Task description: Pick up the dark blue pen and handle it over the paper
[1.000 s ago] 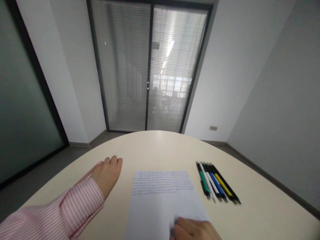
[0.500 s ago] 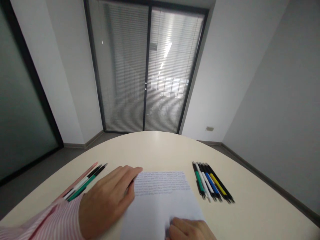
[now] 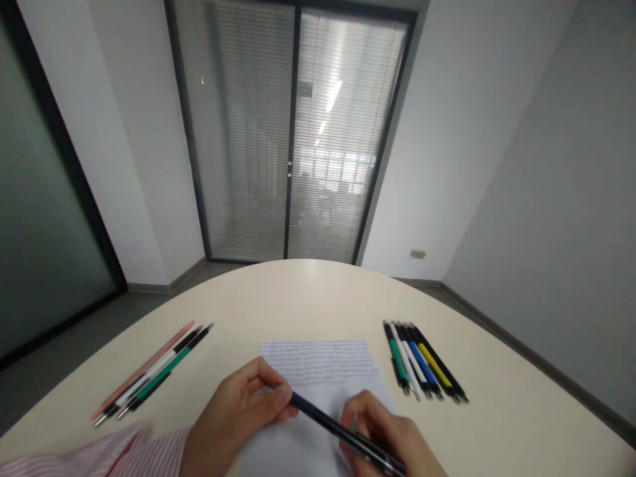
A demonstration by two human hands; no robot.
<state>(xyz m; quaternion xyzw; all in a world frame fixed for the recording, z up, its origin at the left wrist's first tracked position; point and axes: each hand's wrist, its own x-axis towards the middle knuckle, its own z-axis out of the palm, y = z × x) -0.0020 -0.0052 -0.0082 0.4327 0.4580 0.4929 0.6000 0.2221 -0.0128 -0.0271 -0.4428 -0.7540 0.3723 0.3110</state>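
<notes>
Black pen (image 3: 318, 413) at about 6 o'clock in my feed, slanting over the white sheet (image 3: 298, 438). Left hand (image 3: 241, 407) has one end pinched narrow between thumb and finger; right hand (image 3: 397, 434) curls by the other end, but from here I can't tell how tight. Progress-wise, I'd say the sheet's top part is filled with handwriting (image 3: 320, 361), and what shows below looks blank. Three pens (image 3: 158, 366) lie at 8 o'clock, a row of pens (image 3: 421, 361) at 4. Script's too small to read, and no brand is legible.
</notes>
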